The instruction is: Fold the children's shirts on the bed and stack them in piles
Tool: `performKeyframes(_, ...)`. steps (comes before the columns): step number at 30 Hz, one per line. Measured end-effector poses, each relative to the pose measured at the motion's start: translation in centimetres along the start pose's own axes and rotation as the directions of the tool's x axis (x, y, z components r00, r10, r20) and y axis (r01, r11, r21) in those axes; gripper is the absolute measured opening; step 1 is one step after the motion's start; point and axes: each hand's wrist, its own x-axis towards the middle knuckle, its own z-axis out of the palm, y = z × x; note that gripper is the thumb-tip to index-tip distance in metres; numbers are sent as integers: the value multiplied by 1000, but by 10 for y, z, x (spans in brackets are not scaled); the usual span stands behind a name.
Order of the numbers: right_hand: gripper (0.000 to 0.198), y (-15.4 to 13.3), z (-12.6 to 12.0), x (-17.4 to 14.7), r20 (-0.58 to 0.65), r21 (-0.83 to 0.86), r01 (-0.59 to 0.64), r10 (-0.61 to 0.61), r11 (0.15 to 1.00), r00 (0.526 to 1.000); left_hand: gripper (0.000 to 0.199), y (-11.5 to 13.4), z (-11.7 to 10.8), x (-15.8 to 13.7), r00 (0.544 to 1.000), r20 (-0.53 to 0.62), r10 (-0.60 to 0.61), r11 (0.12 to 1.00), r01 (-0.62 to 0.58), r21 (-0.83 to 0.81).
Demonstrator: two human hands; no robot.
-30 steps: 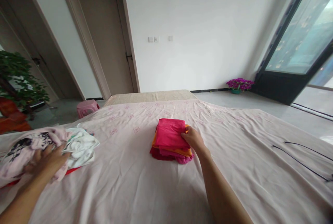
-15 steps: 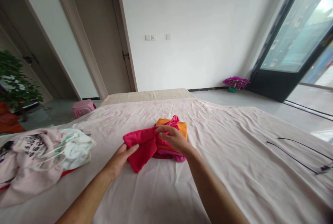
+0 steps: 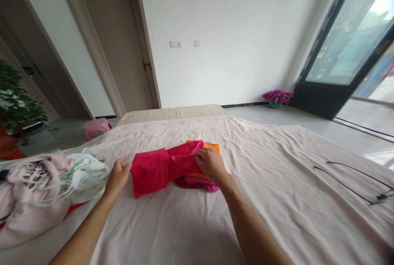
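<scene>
A bright red-pink garment (image 3: 150, 171) stretches between my two hands, partly over a stack of folded clothes. What kind of garment it is I cannot tell. My left hand (image 3: 119, 174) pinches its left edge between thumb and fingers. On the right, my right hand (image 3: 211, 163) is closed on the other end, above the stack. Under the garment lie an orange folded cloth (image 3: 216, 148) and a magenta folded cloth (image 3: 201, 183); the garment and my right hand hide much of both.
A pink printed sweatshirt (image 3: 33, 199) and a white garment with cords (image 3: 88, 176) lie heaped at left. Glasses (image 3: 374, 199) rest at right on the pale bedsheet (image 3: 277, 199). A pink stool (image 3: 97, 128) stands beyond the left edge.
My left hand has moved left, drawing the red-pink garment out wider and flatter. My right hand has closed on its right end, where its fingers were looser before.
</scene>
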Motion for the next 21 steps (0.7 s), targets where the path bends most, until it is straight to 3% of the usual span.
performKeyframes(2,23,-4,-5,1,-23,35,25,-24,999,999,51,0,7,-7,982,-5,190,946,-182,268)
performKeyframes(4,20,-9,-12,1,-18,117,82,-80,990,997,52,6,22,-25,942,170,289,873,-332,356)
performKeyframes(8,20,-16,-27,-3,79,397,167,-215,902,974,39,23,56,-68,814,480,328,710,-547,443)
performKeyframes(10,22,-14,-33,-6,194,508,147,-279,849,941,25,27,62,-75,800,528,284,683,-555,475)
performKeyframes(12,22,-10,-37,-8,311,564,93,-316,821,897,25,26,58,-69,823,513,246,756,-494,430)
performKeyframes(14,22,-5,-40,-9,372,609,27,-315,792,873,31,21,43,-53,842,489,228,872,-400,282)
performKeyframes(17,21,0,-46,-9,339,722,-33,-311,691,888,38,9,7,-21,900,409,149,982,-182,43)
performKeyframes(19,19,2,-50,-8,317,782,-53,-324,621,891,42,0,-20,-2,973,220,72,995,-85,49)
performKeyframes(21,18,3,-53,-8,365,790,-89,-349,606,863,46,-11,-40,13,996,-30,81,963,-70,261)
